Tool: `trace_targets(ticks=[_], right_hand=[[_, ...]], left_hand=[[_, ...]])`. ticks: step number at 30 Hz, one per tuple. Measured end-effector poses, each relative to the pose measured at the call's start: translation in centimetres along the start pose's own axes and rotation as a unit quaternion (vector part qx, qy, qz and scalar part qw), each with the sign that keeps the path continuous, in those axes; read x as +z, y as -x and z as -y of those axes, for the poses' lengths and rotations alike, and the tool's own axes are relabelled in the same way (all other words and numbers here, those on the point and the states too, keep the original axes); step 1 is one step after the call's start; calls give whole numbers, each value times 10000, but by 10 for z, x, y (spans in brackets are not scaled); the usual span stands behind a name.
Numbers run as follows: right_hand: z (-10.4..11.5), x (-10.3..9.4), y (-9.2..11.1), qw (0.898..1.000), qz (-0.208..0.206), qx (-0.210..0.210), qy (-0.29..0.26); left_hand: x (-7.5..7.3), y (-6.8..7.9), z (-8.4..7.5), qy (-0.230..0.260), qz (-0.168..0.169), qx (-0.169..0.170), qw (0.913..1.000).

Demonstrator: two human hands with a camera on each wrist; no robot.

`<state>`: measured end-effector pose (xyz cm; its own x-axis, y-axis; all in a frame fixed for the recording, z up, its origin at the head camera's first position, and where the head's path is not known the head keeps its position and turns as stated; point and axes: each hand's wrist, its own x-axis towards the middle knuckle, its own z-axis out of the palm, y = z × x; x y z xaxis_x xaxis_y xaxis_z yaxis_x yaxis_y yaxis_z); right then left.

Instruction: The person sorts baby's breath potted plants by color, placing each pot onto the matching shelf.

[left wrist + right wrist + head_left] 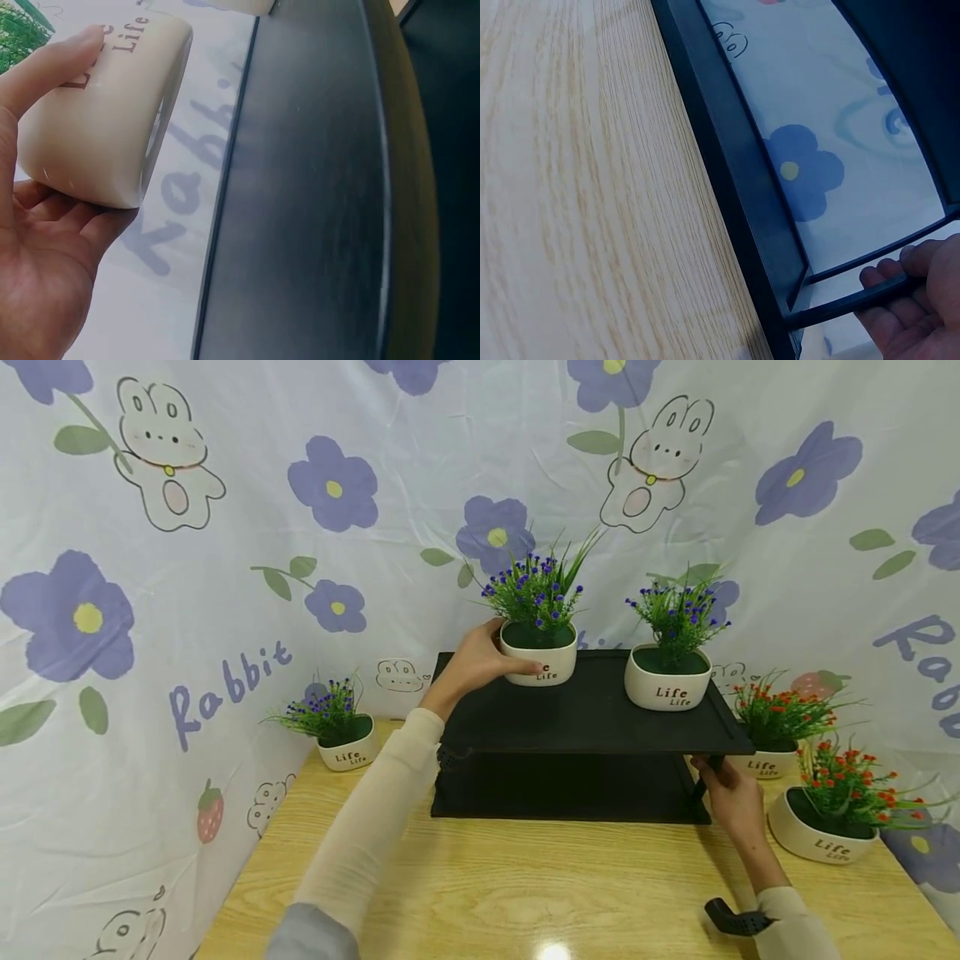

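Observation:
My left hand (480,658) grips a white "Life" pot (558,667) of purple flowers, thumb across its front and fingers behind. In the left wrist view the pot (112,127) is tilted, its underside apart from the black shelf (307,187). The two-tier black shelf (540,718) stands on the wooden table. At its right end my right hand (735,797) holds a front upright post; the right wrist view shows fingers curled round the post (855,301). A second purple-flowered pot (667,681) sits on the top tier's right side.
Left of the shelf a purple-flowered pot (348,747) stands on the table (480,885). Two orange-red-flowered pots stand at the right, one farther back (765,764) and one nearer (821,831). A rabbit-print curtain (420,485) hangs close behind. The lower tier (562,789) is beneath the top board.

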<state>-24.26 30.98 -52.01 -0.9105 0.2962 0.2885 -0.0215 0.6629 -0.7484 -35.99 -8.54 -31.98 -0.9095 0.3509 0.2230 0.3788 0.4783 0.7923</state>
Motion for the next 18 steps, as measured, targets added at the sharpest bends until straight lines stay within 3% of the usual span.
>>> trace_targets(ticks=[11, 18], right_hand=[[-1, 0, 2, 10000, 5, 17, -80], [1, -1, 2, 9999, -1, 85, -68]], left_hand=[[24, -18, -5, -11, 16, -2, 10000], [36, -21, -5, 47, 86, -42, 9999]])
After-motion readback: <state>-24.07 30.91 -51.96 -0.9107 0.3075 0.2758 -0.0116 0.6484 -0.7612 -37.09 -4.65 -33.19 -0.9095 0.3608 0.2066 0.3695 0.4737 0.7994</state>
